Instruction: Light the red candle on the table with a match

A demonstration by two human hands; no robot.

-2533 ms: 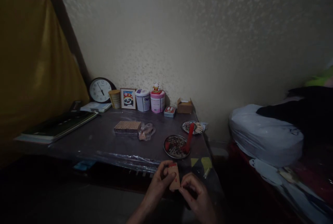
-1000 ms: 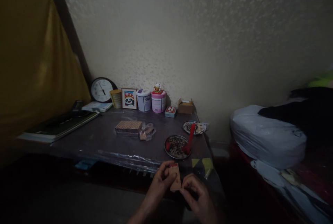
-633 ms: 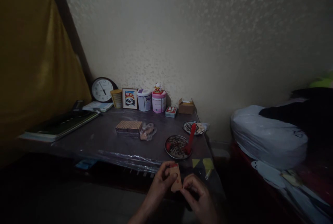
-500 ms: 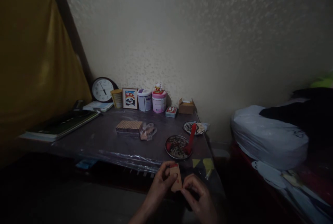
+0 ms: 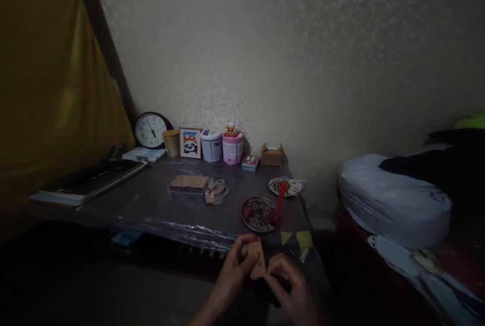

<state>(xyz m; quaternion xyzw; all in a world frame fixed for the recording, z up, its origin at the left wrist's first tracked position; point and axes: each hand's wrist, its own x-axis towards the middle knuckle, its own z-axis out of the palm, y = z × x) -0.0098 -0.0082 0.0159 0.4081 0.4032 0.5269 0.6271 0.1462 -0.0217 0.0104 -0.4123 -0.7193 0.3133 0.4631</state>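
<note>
Nearest, both hands meet low in view around a small tan matchbox [image 5: 257, 259]: the left hand [image 5: 232, 271] pinches its upper part between thumb and fingers, the right hand [image 5: 287, 285] grips its lower corner with curled fingers. Just beyond, on the plastic-covered tabletop [image 5: 151, 204], sits a round metal plate [image 5: 259, 213] with a red tool leaning in it, then a stack of matchboxes [image 5: 188, 185]. Farthest back, a clock [image 5: 150, 129] and tins line the wall.
</note>
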